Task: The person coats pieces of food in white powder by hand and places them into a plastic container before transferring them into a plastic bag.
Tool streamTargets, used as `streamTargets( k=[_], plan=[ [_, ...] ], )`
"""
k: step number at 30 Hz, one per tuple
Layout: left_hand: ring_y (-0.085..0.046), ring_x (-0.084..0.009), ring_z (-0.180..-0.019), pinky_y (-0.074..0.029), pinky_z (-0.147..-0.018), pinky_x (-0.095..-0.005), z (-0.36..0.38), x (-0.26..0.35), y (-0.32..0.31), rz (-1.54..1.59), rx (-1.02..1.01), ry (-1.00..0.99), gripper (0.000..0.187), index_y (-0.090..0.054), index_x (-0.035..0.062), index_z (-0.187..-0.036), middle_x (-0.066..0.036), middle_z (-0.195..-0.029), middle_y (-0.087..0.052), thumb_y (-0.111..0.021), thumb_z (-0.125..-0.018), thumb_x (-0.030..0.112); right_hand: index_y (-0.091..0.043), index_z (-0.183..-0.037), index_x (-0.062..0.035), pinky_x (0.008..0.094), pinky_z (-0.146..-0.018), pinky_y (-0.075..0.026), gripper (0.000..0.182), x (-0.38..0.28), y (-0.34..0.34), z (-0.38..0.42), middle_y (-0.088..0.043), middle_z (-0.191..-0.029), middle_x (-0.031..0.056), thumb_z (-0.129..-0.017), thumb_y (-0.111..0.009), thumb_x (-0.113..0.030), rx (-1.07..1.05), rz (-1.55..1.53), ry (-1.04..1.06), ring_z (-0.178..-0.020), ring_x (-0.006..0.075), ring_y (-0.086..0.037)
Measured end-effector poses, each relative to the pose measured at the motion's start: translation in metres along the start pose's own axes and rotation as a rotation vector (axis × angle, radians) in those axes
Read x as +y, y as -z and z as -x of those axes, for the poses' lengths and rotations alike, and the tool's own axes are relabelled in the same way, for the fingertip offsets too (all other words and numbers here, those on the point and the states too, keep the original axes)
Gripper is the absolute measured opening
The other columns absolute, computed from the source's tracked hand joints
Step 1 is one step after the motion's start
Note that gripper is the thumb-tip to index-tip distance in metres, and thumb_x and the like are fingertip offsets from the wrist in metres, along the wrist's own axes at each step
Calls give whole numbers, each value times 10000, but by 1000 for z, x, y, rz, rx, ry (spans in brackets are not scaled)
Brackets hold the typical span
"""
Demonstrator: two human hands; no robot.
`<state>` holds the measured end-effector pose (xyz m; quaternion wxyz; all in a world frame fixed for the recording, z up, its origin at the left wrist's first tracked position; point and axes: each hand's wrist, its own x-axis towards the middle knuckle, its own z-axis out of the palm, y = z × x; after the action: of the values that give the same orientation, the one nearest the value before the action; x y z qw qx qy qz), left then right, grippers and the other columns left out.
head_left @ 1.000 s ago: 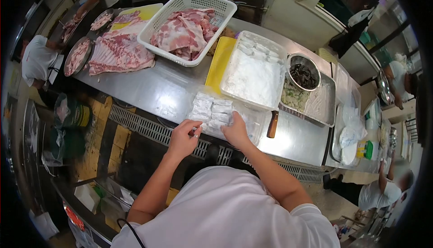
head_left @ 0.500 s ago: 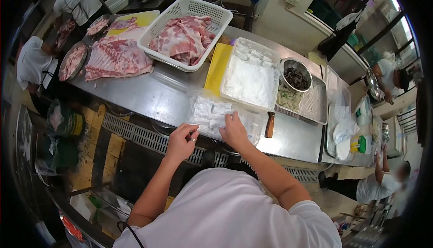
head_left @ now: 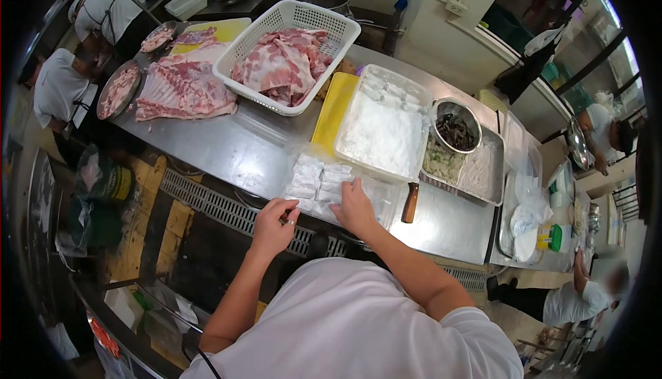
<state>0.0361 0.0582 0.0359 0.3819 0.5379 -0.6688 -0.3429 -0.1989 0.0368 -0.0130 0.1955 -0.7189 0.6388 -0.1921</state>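
Here, my right hand point(head_left: 353, 206) lies palm-down on the white wrapped blocks point(head_left: 316, 177) inside the clear shallow tray point(head_left: 386, 196) at the near edge of the steel tabletop point(head_left: 227, 141); its fingers point(head_left: 352, 187) are spread flat over the blocks rather than closed round any one of them, much as they were a moment ago, though the hand has slid slightly along the row. My left hand point(head_left: 272, 224) has drawn back a little from the tray's near corner and now sits just off the tabletop's edge, curled in a loose pinch; something small may be caught between thumb and forefinger, but I cannot tell what, or whether the pinch holds anything at all. The blocks remain in neat rows at the tray's left end, the right end being bare. Judged from this, arranging goes on with the right hand doing the pressing. Beyond the tray stand a larger tray of white pieces point(head_left: 383, 127), a yellow board point(head_left: 334, 106), a wooden-handled knife point(head_left: 410, 203), a metal bowl point(head_left: 455, 125), and a white basket of raw meat point(head_left: 286, 55).
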Motion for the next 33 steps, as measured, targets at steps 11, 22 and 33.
streamTargets(
  k=[11,22,33],
  plan=[
    [-606,-164,-682,-477,-605,-298,-17,24,-35,-36,20,51,204,-755,22,-1126,-94,-962,-704,-741,-923,35,-533,-1142,40,515,-905,-525,526,24,26,-2,-547,-1187,279,-781,-845,-181,-1,-209,-81,-1076,464,-611],
    [-659,-227,-681,-539,-637,-334,-27,35,-56,-91,15,54,205,-749,28,-1116,-118,-1012,-723,-751,-911,42,-616,-1087,42,481,-907,-530,320,31,61,-6,-597,-1093,236,-828,-736,-104,3,-191,166,-1040,420,-620],
    [-655,-240,-692,-546,-652,-346,-23,42,-67,-91,55,170,204,-747,30,-1118,-124,-1005,-713,-747,-915,48,-679,-1013,8,476,-821,-564,170,50,80,-63,-615,-997,203,-856,-633,-38,20,-244,323,-931,398,-654]
  ],
)
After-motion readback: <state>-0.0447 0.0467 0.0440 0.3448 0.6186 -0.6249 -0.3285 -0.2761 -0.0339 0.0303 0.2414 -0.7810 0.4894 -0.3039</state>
